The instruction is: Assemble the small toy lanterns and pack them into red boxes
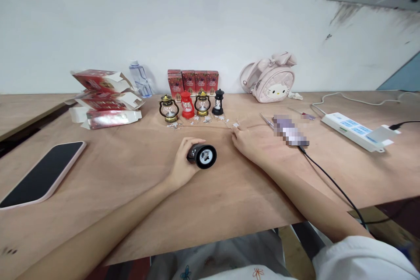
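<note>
My left hand (183, 162) is wrapped round a small black lantern (197, 154), tipped so that its round base faces me. A pale disc with a dark shape shows inside the base ring. Farther right, my right hand (243, 141) rests on the table with its fingers curled together at some small silvery pieces (235, 124). Whatever lies between those fingertips is too small to make out. Beyond the hands stand a gold-and-black lantern (169, 110), a red lantern (187, 106), a second gold-and-black lantern (202, 105) and an upright black lantern (218, 104).
Red boxes (206, 82) line the wall. Opened cartons (110, 100) are piled at the left near a water bottle (140, 79). A phone (42, 175) lies at left. At right are a pink bag (274, 83), a cabled phone (290, 130), a screwdriver (266, 120) and a power strip (354, 131).
</note>
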Demonstrator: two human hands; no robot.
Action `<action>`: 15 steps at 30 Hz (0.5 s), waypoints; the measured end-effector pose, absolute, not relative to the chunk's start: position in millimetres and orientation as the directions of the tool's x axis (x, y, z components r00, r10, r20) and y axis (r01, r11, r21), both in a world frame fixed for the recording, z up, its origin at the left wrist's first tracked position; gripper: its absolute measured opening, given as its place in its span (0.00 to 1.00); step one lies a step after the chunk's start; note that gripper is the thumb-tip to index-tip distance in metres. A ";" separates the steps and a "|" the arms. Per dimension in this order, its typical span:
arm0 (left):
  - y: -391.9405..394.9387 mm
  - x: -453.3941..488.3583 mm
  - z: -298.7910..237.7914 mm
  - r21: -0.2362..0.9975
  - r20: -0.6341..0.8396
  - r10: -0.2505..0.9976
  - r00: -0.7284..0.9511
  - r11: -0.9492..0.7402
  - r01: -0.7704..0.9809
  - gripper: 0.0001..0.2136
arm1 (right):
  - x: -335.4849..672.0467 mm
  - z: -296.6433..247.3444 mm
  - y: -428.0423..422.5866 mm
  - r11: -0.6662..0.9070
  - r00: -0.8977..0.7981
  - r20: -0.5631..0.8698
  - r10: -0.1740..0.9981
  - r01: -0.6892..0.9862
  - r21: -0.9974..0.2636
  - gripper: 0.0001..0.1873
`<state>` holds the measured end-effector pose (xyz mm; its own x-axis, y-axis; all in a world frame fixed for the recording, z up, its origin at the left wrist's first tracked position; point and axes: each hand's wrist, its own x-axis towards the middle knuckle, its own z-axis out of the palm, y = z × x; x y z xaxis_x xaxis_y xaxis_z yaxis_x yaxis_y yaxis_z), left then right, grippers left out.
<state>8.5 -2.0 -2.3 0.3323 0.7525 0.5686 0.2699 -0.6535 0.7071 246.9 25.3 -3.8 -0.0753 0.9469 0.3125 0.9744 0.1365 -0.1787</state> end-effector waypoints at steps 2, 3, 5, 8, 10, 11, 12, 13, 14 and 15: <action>-2.0 8.9 -2.5 0.710 0.567 0.755 0.329 -0.651 0.269 0.19 | 243.1 -10.1 28.4 0.222 -0.058 0.371 0.927 0.881 -0.417 0.13; -2.0 9.1 -2.6 0.711 0.566 0.755 0.330 -0.650 0.268 0.18 | 241.2 -13.2 30.0 0.252 -0.045 0.386 0.922 0.825 -0.506 0.12; -2.1 9.6 -2.5 0.712 0.566 0.755 0.331 -0.650 0.266 0.18 | 237.4 -17.2 31.6 0.309 -0.036 0.409 0.912 0.715 -0.627 0.10; -2.3 9.8 -2.2 0.712 0.566 0.755 0.331 -0.650 0.266 0.19 | 231.2 -15.1 27.0 0.401 -0.024 0.466 0.885 0.548 -0.734 0.08; -2.5 9.6 -1.9 0.713 0.565 0.755 0.331 -0.649 0.265 0.19 | 226.4 -10.0 20.2 0.447 -0.045 0.491 0.870 0.489 -0.749 0.07; -2.7 9.5 -1.6 0.713 0.565 0.755 0.332 -0.649 0.265 0.18 | 223.9 -7.5 16.5 0.463 -0.060 0.495 0.867 0.466 -0.754 0.07; -2.8 9.3 -1.5 0.712 0.565 0.755 0.332 -0.650 0.266 0.18 | 221.5 -5.4 13.1 0.471 -0.078 0.490 0.868 0.441 -0.764 0.07; -2.9 9.1 -1.3 0.711 0.565 0.755 0.333 -0.651 0.268 0.18 | 219.1 -4.0 10.2 0.469 -0.093 0.477 0.874 0.413 -0.781 0.08; -3.0 8.9 -1.2 0.709 0.565 0.754 0.335 -0.651 0.271 0.18 | 216.9 -3.3 7.9 0.458 -0.104 0.455 0.884 0.381 -0.803 0.08; -3.0 8.8 -1.1 0.708 0.565 0.754 0.337 -0.652 0.273 0.18 | 215.0 -3.2 6.4 0.440 -0.110 0.430 0.896 0.346 -0.828 0.08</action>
